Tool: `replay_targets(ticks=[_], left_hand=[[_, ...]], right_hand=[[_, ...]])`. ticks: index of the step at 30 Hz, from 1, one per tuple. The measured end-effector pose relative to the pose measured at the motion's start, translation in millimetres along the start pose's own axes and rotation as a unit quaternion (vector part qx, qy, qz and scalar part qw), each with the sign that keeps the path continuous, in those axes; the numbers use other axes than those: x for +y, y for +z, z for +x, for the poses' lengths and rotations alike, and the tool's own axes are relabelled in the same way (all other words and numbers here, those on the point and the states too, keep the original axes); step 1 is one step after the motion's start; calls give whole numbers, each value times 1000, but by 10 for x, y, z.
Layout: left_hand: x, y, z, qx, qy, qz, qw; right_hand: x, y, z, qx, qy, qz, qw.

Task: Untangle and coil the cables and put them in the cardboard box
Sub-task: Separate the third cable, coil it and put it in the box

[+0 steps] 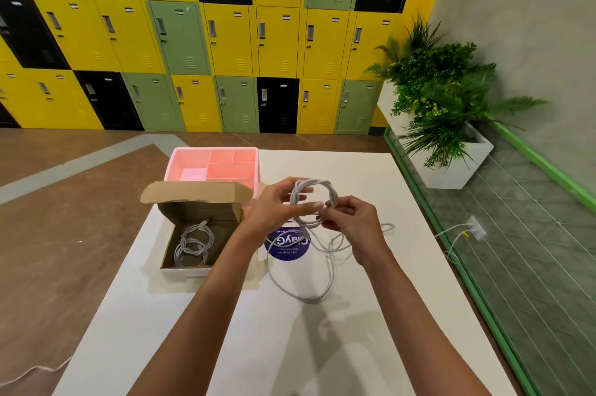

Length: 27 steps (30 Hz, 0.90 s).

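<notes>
I hold a partly coiled grey cable (pixel 317 184) above the white table (pixel 371 331). My left hand (pixel 277 207) grips the left side of the coil, and my right hand (pixel 350 218) pinches the cable at the coil's lower right. The loose remainder of the cable (pixel 301 294) hangs down and loops over the table. To the left stands the open cardboard box (pixel 200 207), lid up, with a coiled grey cable (pixel 193 245) lying inside.
A pink divided organiser (pixel 214 163) stands behind the box. A round blue sticker (pixel 285 248) lies on the table under my hands. A glass railing with a green frame (pixel 483 299) runs along the right. Lockers (pixel 225 40) line the far wall.
</notes>
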State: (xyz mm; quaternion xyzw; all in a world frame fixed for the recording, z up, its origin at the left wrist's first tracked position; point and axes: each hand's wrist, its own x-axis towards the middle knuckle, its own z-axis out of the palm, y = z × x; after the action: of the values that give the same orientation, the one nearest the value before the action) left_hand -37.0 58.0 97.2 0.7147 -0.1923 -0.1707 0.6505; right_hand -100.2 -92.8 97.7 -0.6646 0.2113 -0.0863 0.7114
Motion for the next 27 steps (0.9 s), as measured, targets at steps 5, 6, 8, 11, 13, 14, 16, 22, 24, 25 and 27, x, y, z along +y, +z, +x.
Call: replay_targets(ticks=[5, 6, 8, 11, 13, 14, 16, 22, 24, 25, 27], left_hand=[[-62, -52, -48, -42, -75, -20, 996], [-68, -41, -50, -38, -75, -25, 996], [-78, 4, -45, -13, -63, -45, 997], [-93, 65, -12, 34, -43, -61, 997], [-88, 89, 6, 49, -36, -57, 996], [-84, 100, 12, 56, -34, -54, 996], [-78, 118, 24, 67, -31, -55, 996], [-51, 147, 70, 79, -36, -32, 996], [-45, 144, 80, 76, -36, -16, 996], [-44, 140, 84, 75, -38, -12, 996], [-42, 139, 103, 80, -49, -15, 995]], right_hand=[[-39, -33, 41, 31, 14, 16, 999], [-45, -42, 47, 36, 16, 23, 999], [-45, -52, 61, 44, 21, 37, 998], [-40, -41, 44, 38, 27, 45, 998], [-30, -36, 35, 34, 29, 51, 998], [-31, -36, 32, 33, 31, 55, 997], [-33, -42, 38, 32, 34, 63, 997], [-3, -49, 57, 19, 53, 72, 996], [12, -57, 66, 8, 64, 64, 996], [17, -63, 73, 2, 70, 58, 996], [22, -73, 83, -13, 80, 50, 995]])
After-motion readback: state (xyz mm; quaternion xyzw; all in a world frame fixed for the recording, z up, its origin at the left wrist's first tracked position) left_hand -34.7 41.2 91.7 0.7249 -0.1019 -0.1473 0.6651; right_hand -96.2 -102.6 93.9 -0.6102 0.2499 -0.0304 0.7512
